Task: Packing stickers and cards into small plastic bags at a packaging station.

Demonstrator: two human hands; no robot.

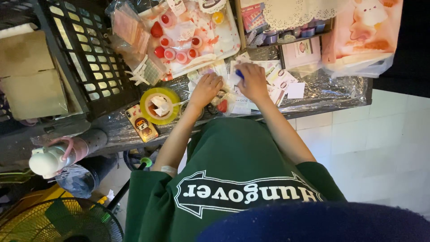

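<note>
Small blue object [239,73] sits gripped in the right hand [253,82], over white paper cards [280,80] on the plastic-covered surface [331,92]. Beside it, the left hand [206,88] rests curled on small wrapped items [222,104]; whether it grips anything, I cannot tell. Yellow tape roll [160,105] lies just left of it.

Two hands work at the table: the left hand [207,88] and the right hand [252,80]. One yellow tape roll [160,105] sits left of centre, one phone [141,123] just below it, one black crate [89,54] upper left, one yellow fan [49,219] lower left.
</note>
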